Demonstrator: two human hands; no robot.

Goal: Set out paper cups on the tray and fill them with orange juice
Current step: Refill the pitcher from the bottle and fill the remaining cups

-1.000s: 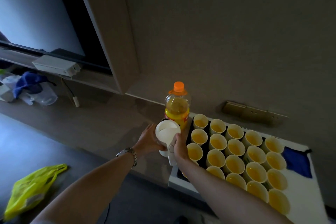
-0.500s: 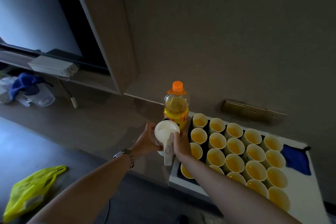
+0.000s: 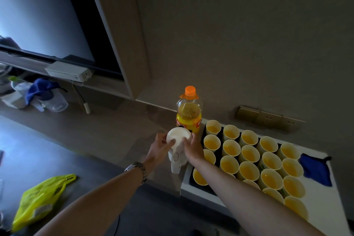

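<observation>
Dim bench against the wall: both hands, left hand (image 3: 160,146) and right hand (image 3: 192,147), grip a stack of paper cups (image 3: 177,151) just left of the tray (image 3: 186,186) of juice-filled cups.

Both bare forearms reach in from the bottom edge toward frame centre, converging. Left hand (image 3: 160,146) sits just left of centre, fingers curled, thumb laid forward, metal watch on its wrist. Right hand (image 3: 192,147) is just beside it, back facing up, fingers curled down. Both are gripping.
</observation>
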